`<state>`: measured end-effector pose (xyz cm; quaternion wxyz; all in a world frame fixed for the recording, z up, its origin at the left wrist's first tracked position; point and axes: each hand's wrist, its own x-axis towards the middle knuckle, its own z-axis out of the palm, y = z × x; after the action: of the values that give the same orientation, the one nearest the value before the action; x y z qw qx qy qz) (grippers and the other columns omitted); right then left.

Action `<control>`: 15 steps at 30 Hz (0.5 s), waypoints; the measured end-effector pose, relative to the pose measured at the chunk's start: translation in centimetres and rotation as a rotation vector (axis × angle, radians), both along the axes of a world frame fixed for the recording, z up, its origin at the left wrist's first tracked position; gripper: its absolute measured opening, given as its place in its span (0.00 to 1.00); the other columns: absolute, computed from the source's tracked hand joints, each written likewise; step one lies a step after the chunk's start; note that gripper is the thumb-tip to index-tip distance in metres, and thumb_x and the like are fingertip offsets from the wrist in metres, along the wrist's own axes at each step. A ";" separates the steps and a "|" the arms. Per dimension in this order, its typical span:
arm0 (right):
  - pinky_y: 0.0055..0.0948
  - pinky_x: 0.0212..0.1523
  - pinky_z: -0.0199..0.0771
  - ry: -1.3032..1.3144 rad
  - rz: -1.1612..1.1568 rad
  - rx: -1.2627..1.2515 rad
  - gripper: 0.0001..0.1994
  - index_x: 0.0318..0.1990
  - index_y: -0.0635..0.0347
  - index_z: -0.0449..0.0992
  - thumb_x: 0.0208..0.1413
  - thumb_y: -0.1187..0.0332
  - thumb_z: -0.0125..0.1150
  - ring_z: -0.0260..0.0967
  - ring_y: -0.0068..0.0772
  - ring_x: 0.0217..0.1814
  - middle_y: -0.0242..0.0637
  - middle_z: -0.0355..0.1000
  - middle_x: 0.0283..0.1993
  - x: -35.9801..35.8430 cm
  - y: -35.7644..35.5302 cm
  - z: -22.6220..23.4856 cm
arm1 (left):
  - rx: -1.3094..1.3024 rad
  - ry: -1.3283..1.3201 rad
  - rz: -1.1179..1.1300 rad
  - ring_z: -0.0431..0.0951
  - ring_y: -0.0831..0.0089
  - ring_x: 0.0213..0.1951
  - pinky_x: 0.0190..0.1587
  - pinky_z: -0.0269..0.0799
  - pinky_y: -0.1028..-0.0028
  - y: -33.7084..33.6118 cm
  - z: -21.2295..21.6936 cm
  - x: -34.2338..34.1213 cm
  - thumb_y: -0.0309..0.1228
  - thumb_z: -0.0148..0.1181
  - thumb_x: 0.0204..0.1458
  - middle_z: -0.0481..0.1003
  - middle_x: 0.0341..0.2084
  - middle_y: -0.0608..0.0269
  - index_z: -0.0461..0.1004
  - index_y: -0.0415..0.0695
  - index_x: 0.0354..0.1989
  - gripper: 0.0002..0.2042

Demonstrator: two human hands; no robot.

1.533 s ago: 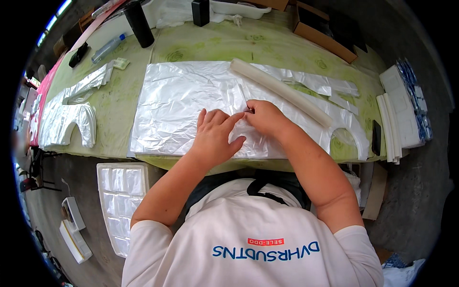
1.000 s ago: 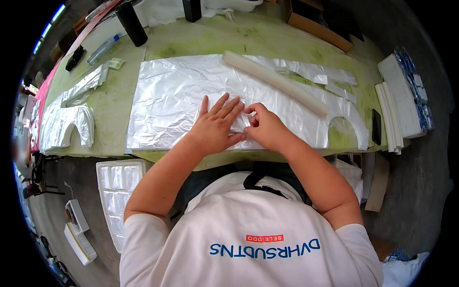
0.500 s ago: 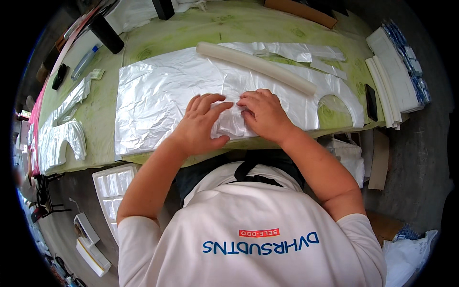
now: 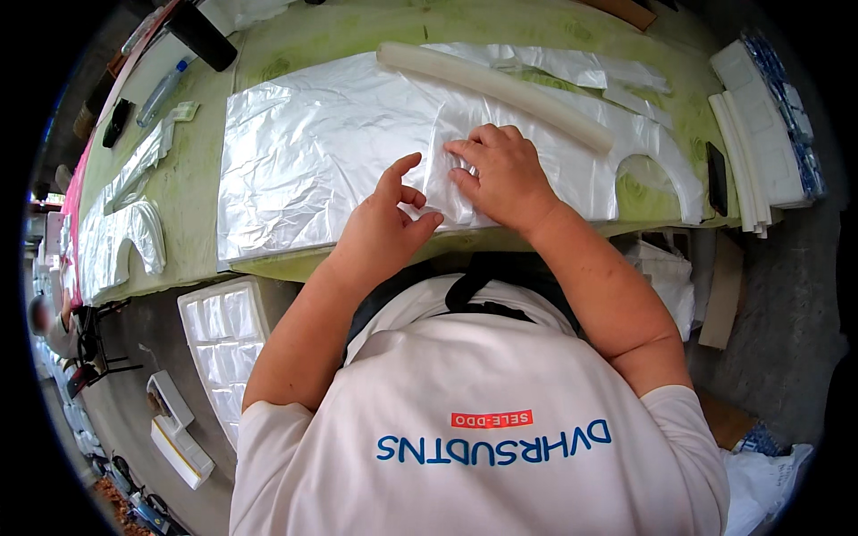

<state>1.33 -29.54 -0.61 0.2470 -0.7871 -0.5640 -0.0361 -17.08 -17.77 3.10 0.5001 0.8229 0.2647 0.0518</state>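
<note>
A large crinkled silver sheet (image 4: pixel 304 152) lies across the green table (image 4: pixel 188 188). On top of it, in front of me, lies a smaller silver piece (image 4: pixel 585 174) with an arched cut-out at its right end. My right hand (image 4: pixel 505 174) rests on this piece, fingertips and thumb pinching a fold at its left edge. My left hand (image 4: pixel 384 223) hovers just left of it, fingers apart and half curled, thumb tip touching the piece's near corner. A long white foam tube (image 4: pixel 500 85) lies diagonally behind both hands.
Cut silver pieces (image 4: pixel 116 241) lie at the table's left end, with a black bottle (image 4: pixel 201 31), a clear bottle (image 4: pixel 161 89) and a dark phone (image 4: pixel 116 121) behind. White foam boards (image 4: pixel 760 134) are stacked on the right. A white tray (image 4: pixel 223 330) sits below. Another person (image 4: pixel 49 326) is far left.
My left hand has lifted from lying flat on the sheet and curled its fingers. My right hand has kept pinching the fold and shifted slightly right.
</note>
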 end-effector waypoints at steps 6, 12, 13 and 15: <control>0.44 0.53 0.71 0.029 -0.024 -0.029 0.16 0.51 0.45 0.82 0.53 0.59 0.67 0.68 0.43 0.54 0.32 0.73 0.49 0.1 0.0 -0.2 | -0.034 0.056 -0.015 0.74 0.77 0.31 0.38 0.74 0.75 0.1 -0.1 0.5 0.26 0.64 0.57 0.76 0.37 0.61 0.59 0.47 0.70 0.32; 0.44 0.55 0.69 0.044 -0.021 -0.048 0.17 0.51 0.43 0.82 0.54 0.57 0.66 0.66 0.42 0.56 0.30 0.72 0.49 -0.3 -0.3 -0.2 | -0.036 0.132 -0.055 0.76 0.75 0.34 0.40 0.74 0.74 0.0 0.4 -0.6 0.23 0.62 0.56 0.76 0.38 0.60 0.68 0.47 0.65 0.26; 0.44 0.56 0.69 0.041 -0.025 -0.053 0.17 0.51 0.43 0.82 0.55 0.57 0.66 0.66 0.41 0.56 0.29 0.72 0.49 -0.3 -0.3 -0.3 | -0.012 0.163 -0.096 0.77 0.73 0.35 0.40 0.75 0.73 0.2 0.7 -0.9 0.23 0.62 0.56 0.76 0.41 0.59 0.70 0.48 0.64 0.25; 0.44 0.55 0.69 0.036 -0.025 -0.034 0.17 0.51 0.43 0.82 0.54 0.57 0.66 0.66 0.41 0.56 0.29 0.72 0.49 -0.2 -0.2 -0.7 | 0.120 0.117 -0.177 0.78 0.68 0.40 0.44 0.76 0.71 0.1 0.5 -1.7 0.23 0.62 0.54 0.74 0.49 0.56 0.73 0.49 0.61 0.24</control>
<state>1.11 -29.78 -1.28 0.2432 -0.7986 -0.5503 -0.0156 -18.77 -17.63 3.64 0.4364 0.8731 0.2161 -0.0248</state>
